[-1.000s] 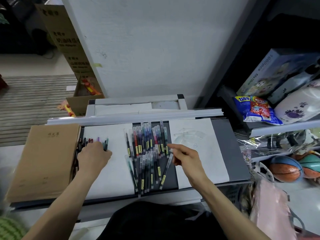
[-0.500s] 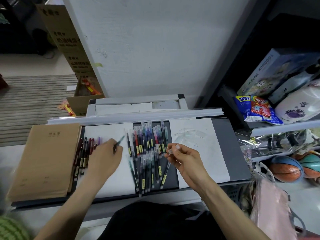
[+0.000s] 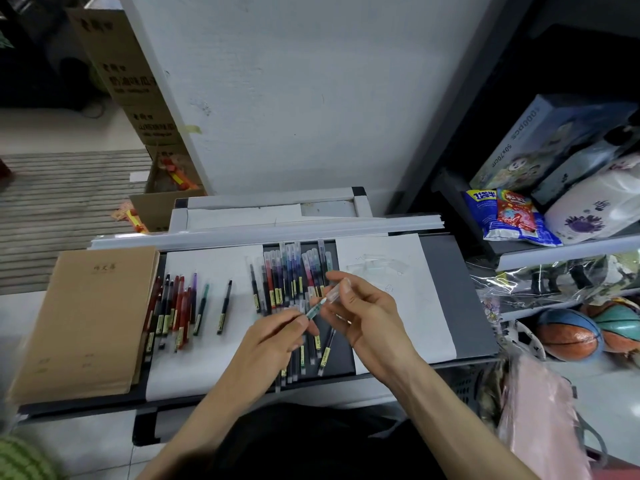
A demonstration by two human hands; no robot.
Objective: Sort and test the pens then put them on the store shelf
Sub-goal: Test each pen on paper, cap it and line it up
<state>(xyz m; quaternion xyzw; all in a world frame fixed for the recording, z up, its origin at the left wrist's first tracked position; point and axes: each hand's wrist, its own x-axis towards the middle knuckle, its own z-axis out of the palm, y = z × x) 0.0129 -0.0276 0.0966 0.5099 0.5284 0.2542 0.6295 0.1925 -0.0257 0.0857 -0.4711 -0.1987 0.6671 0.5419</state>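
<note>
Green pen held over the pile

Our left hand (image 3: 277, 341) pinches the green pen (image 3: 314, 310) by its barrel, our right hand (image 3: 367, 313) pinches its clear cap (image 3: 335, 293), both just above the unsorted pens (image 3: 291, 275); another row (image 3: 173, 306) lies at nine o'clock. Light, stiff, slick plastic, we judge: grip mid-barrel, firmly.

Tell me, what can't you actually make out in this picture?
Head view only.
- Lower pens of the middle pile: partly covered by the left hand and right hand.
- Teal pen: barrel hidden inside the left hand's fingers.
- Yellow pen labels: too small to read.
- Brown notebook's cover print: blurred.
- Green object, bottom-left corner: cut off by the edge.
</note>
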